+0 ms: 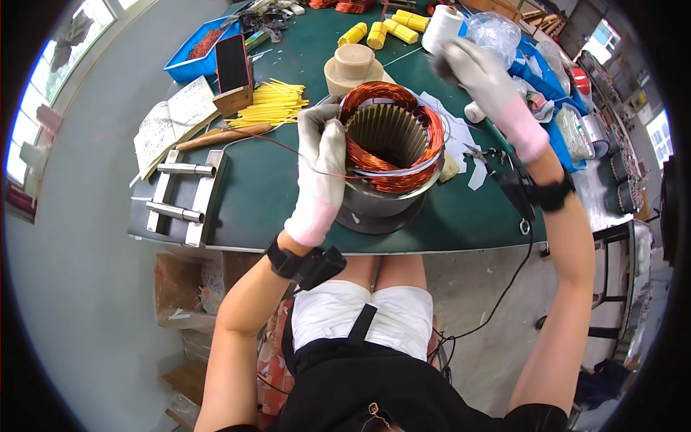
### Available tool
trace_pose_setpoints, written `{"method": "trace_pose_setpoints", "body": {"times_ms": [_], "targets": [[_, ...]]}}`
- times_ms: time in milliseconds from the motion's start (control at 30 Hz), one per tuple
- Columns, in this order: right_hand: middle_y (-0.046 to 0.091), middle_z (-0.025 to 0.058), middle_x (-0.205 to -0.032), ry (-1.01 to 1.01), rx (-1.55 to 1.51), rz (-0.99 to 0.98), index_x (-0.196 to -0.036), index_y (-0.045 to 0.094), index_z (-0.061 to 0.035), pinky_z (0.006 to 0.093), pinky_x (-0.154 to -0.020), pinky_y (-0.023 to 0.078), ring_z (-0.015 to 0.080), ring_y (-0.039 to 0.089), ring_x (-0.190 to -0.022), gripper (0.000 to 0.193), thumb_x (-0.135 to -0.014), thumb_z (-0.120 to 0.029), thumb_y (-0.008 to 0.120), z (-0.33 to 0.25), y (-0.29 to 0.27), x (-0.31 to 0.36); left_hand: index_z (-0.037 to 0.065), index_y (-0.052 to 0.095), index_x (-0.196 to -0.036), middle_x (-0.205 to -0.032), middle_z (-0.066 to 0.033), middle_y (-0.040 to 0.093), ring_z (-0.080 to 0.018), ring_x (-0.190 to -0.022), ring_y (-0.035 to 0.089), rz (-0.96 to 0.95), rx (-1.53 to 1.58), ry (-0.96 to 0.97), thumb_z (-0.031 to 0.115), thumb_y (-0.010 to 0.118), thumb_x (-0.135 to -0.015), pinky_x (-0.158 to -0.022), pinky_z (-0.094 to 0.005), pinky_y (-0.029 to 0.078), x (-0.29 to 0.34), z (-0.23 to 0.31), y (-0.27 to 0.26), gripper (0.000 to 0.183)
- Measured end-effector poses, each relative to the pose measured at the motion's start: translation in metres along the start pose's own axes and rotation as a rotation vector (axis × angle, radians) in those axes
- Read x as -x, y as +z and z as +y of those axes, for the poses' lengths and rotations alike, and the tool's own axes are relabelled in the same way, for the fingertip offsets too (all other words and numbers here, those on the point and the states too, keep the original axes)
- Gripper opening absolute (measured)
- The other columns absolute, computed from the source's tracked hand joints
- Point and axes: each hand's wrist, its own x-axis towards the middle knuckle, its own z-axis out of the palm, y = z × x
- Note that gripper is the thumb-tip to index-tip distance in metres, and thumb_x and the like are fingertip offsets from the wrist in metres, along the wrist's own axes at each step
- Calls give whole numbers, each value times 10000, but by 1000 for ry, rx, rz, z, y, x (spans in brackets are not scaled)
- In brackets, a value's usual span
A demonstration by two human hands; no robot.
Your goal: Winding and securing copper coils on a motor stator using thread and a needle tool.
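A motor stator [389, 137] stands upright at the table's front edge, its copper windings [392, 180] bulging around the open bore. My left hand [322, 151], in a white glove with a pink cuff, is closed against the winding's left side; what its curled fingers hold is hidden. A thin red lead wire [277, 144] passes by this hand to the stator. White cord or sleeving lies along the winding's front. Raised at the far right, my gloved right hand [475, 68] is beside a white thread spool [443, 29]; motion blurs its fingers.
Yellow strips [272, 102], an upright phone [232, 63] and an open notebook [176, 119] lie left. A metal frame with two rods [187, 191] sits near the front-left edge. Behind the stator is a stacked round block [354, 65]. Pliers [484, 155] lie right, near blue bins [540, 75].
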Motion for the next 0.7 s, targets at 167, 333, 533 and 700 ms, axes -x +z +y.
{"method": "trace_pose_setpoints", "body": {"times_ms": [167, 333, 533, 700], "targets": [[613, 137, -773, 104, 426, -321, -936, 557, -35, 357, -746, 451, 309, 593, -725, 467, -924, -456, 353, 8, -5, 60, 18, 409, -1129, -1092, -112, 481, -130, -963, 459, -2, -106, -239, 222, 477, -899, -875, -266, 385, -10, 4, -19, 314], [562, 97, -1211, 623, -723, -414, -1292, 449, -24, 301, -982, 357, 175, 550, -1031, 677, -917, -561, 274, 28, 39, 21, 2, 462, -1163, -1077, -75, 526, -132, -1009, 493, -501, 7, -358, 269, 536, -888, -885, -258, 404, -68, 0, -26, 391], [630, 112, -993, 510, -1355, -599, -1106, 548, -8, 300, -849, 487, 179, 612, -904, 285, -895, -199, 541, 14, 56, -61, 16, 497, -1128, -1085, -49, 541, -99, -965, 508, -441, -43, -187, 113, 496, -855, -863, -236, 416, -51, 7, -23, 290], [654, 129, -846, 27, -1316, 23, -803, 599, -3, 360, -811, 485, 230, 622, -840, 160, -823, -143, 524, -23, -63, -53, 11, 502, -1112, -1109, -71, 547, -116, -1008, 497, -237, 8, 6, 24, 471, -819, -897, -244, 394, -22, 4, -11, 295]]}}
